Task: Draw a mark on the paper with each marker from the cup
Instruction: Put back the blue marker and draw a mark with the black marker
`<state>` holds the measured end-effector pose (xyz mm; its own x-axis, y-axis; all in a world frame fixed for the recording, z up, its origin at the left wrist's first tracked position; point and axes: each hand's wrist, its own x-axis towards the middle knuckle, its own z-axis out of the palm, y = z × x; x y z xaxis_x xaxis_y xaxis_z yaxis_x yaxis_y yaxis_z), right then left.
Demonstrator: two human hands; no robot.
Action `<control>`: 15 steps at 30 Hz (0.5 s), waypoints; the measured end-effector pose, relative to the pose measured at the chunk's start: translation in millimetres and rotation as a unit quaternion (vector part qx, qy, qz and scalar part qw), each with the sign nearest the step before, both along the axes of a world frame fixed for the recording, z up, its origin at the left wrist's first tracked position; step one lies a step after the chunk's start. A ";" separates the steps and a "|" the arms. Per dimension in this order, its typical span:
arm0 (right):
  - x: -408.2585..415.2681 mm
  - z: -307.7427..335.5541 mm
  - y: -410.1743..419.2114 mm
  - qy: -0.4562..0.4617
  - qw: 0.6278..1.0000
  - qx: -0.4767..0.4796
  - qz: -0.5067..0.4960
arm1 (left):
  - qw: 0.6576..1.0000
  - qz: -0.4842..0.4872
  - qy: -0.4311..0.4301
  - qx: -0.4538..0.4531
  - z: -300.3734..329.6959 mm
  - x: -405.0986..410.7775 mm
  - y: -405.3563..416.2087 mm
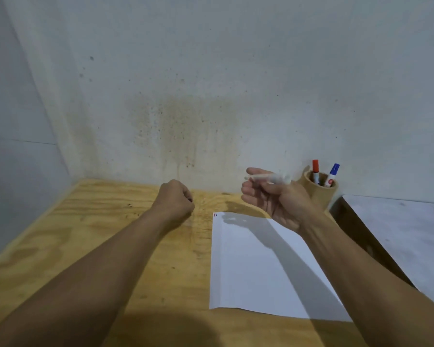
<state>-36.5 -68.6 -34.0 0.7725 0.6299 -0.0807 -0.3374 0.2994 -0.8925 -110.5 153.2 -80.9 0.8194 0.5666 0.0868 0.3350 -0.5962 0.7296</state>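
A white sheet of paper [251,269] lies on the wooden table, right of centre, with tiny coloured marks at its top left corner. My right hand [273,199] is raised above the paper's far edge and holds a white marker [268,178] lying sideways, blurred, its tip pointing left. My left hand [177,199] is closed in a fist over the table, left of the paper; something small and dark shows at its fingers, and I cannot tell what. Behind my right hand stands a tan cup [320,190] with a red-capped marker [315,170] and a blue-capped marker [333,174] upright in it.
The plywood table [85,234] fits into a corner of stained grey walls. A grey surface [398,234] adjoins the table on the right, past a dark gap.
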 end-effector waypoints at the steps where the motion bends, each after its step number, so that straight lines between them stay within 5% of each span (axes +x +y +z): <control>1: 0.4 -3.4 1.2 0.026 0.999 0.026 -0.001 | 1.000 -0.014 0.011 0.013 -1.4 1.5 1.3; 4: 2.0 -15.5 7.6 0.030 0.998 0.040 -0.034 | 0.998 -0.043 0.025 0.041 -9.0 7.1 4.9; 9: 3.5 -36.3 20.7 -0.060 0.990 -0.071 -0.105 | 0.997 -0.038 0.031 0.060 -19.2 9.2 5.9; 13: 0.8 -48.1 34.1 -0.122 0.975 -0.129 -0.134 | 0.985 0.034 -0.115 0.128 -20.3 -12.7 -18.2; 15: 0.6 -51.3 40.4 -0.135 0.970 -0.143 -0.142 | 0.970 -0.039 -0.165 0.175 -25.6 -23.6 -33.4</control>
<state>-36.0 -28.2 -85.2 0.9291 0.3697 0.0090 -0.0191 0.0724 -0.9972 -134.2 119.8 -106.5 0.7531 0.3936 0.5272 0.0623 -0.8404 0.5384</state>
